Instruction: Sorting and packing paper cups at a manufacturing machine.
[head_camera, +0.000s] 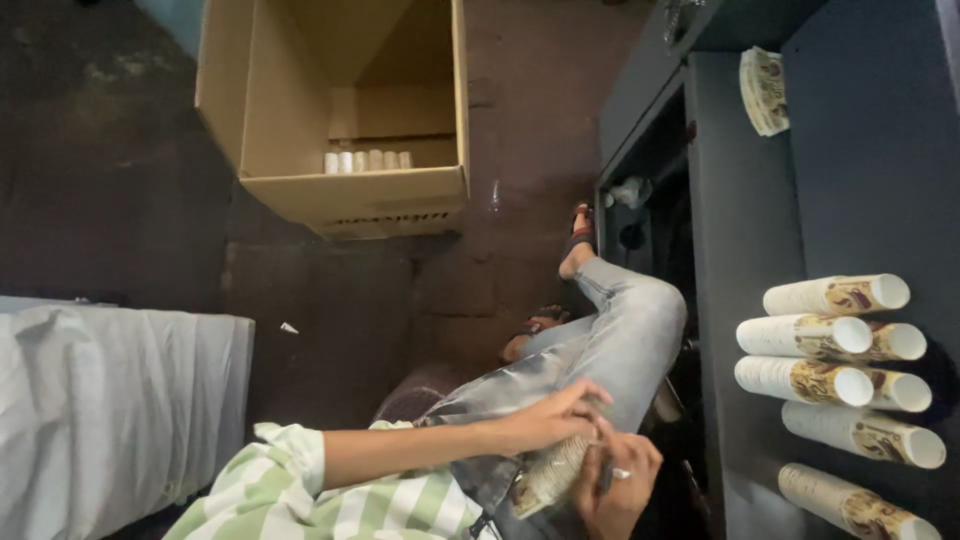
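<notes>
A small packing or storage workplace is suggested rather than a home. Stacks of printed paper cups (835, 345) are laid on their sides on a dark grey bench (745, 250), and a further bundle of cups (765, 90) is seen at its far end. An open cardboard carton (335, 110), with a row of white cups (367, 160) inside, is stood on a rough, dark, stained floor (110, 150). A sheet of white plastic wrap (110, 410) is spread nearby.

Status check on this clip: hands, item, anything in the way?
Left hand and right hand both grip a paper cup stack over lap. Cup stacks lie on shelf. Nothing in the way.
</notes>
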